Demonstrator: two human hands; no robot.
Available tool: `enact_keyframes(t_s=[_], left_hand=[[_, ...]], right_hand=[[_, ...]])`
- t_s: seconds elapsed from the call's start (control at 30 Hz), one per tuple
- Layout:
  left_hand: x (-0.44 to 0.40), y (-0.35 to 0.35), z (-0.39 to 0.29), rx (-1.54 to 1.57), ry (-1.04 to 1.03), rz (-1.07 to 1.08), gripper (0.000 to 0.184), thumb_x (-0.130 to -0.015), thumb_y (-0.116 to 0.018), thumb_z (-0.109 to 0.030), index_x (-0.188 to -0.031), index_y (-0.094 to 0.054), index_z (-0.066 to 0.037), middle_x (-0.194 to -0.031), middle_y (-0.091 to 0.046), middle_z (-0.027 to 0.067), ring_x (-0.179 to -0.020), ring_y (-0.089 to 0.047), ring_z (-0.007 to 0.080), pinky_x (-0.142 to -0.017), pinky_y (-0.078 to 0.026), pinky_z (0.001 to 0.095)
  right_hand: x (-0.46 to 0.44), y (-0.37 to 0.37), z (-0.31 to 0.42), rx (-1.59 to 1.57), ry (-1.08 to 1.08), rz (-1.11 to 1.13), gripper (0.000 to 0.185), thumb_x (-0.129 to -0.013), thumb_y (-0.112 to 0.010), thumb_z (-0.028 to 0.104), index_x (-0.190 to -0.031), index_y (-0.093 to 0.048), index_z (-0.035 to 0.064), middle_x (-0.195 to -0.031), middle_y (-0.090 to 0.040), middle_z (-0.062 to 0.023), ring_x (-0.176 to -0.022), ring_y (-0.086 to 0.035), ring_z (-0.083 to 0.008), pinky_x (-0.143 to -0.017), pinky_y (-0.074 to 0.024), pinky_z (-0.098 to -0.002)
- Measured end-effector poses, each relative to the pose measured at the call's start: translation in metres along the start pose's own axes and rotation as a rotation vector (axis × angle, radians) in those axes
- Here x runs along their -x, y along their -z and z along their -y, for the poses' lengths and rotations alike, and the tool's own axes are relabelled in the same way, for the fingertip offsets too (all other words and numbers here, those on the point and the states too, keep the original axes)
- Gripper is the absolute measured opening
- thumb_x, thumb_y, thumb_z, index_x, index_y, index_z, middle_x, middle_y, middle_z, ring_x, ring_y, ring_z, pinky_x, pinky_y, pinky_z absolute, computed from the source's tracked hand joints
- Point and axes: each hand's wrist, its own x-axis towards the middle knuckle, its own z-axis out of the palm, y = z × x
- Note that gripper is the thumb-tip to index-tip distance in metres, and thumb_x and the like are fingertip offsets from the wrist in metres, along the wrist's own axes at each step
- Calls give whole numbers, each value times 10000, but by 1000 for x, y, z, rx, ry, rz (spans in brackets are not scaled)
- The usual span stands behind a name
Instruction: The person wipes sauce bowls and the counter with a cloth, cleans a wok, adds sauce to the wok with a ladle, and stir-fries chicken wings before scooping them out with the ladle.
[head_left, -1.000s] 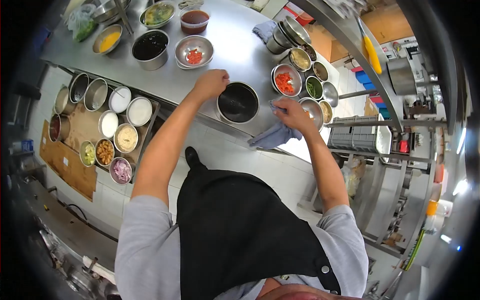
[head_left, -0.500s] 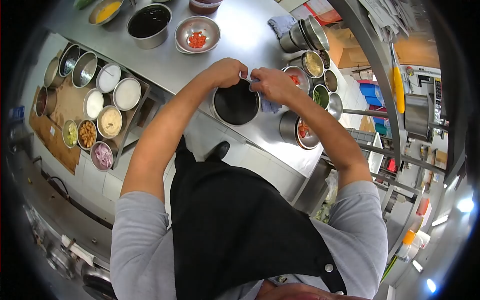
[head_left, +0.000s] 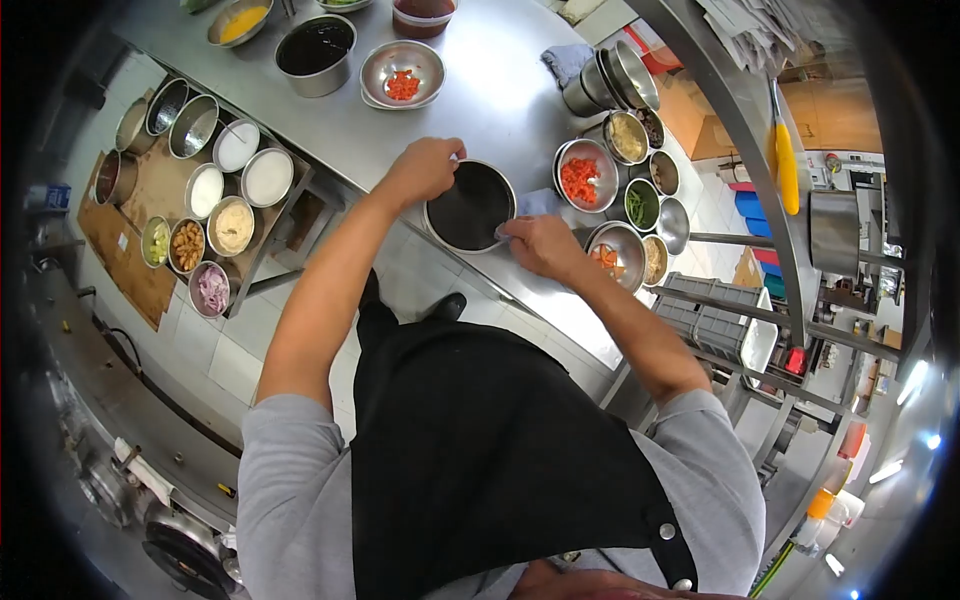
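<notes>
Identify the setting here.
Most likely a commercial kitchen: a long stainless-steel table holds round metal bowls of chopped red food, round metal containers of white contents stand grouped alongside, and the person wears a black apron.

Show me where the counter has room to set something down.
The steel counter is bare between the bowl of red pieces and the stacked pots. A second patch lies between the left forearm and the black-filled pot. Bowls crowd the right end, beyond the right hand.
</notes>
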Motion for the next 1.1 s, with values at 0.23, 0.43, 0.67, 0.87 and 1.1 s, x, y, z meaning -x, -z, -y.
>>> enact_keyframes(t_s=[0.23, 0.43, 0.67, 0.87, 1.1], left_hand=[[51, -31, -18, 110, 253, -383, 123, -955, -605, -85, -1054, -653, -29, -899, -705, 226, -892, -677, 441, -776, -518, 504], [82, -54, -34, 539, 610, -369, 157, -973, -628, -129, -1081, -613, -16, -816, -697, 194, -791, -690, 399, -727, -533, 467], [44, -23, -28, 91, 273, -344, 226, -949, -656, -228, -1065, -655, -34, -891, -716, 188, -903, -686, 381, -815, -534, 486], [-57, -19, -31, -152, -190, 78, 211, -899, -657, -230, -1029, -748, -91, -979, -743, 153, -966, -697, 354, -853, -551, 473], [-53, -10, -20, -114, -193, 223, 130, -893, -674, -170, -954, -726, -67, -937, -730, 161, -920, -688, 370, -807, -529, 482]], right_hand=[[16, -20, 37, -76, -233, -117, 231, -853, -605, 139, -1026, -740, 65, -770, -700, -229, -723, -689, -430, -693, -542, -556], [21, -26, 33, -71, -258, -187, 228, -859, -601, 140, -1025, -738, 65, -768, -697, -231, -728, -688, -432, -694, -540, -558], [5, 5, -7, -14, -188, -81, 218, -855, -609, 160, -1007, -753, 100, -801, -712, -204, -773, -696, -412, -717, -550, -543], [-24, 26, -32, 113, -29, -35, 220, -835, -613, 157, -993, -759, 110, -800, -718, -175, -784, -702, -391, -708, -556, -523], [-6, 19, -18, 98, -68, 4, 243, -822, -609, 131, -1011, -756, 88, -818, -714, -192, -794, -699, -393, -706, -549, -531]])
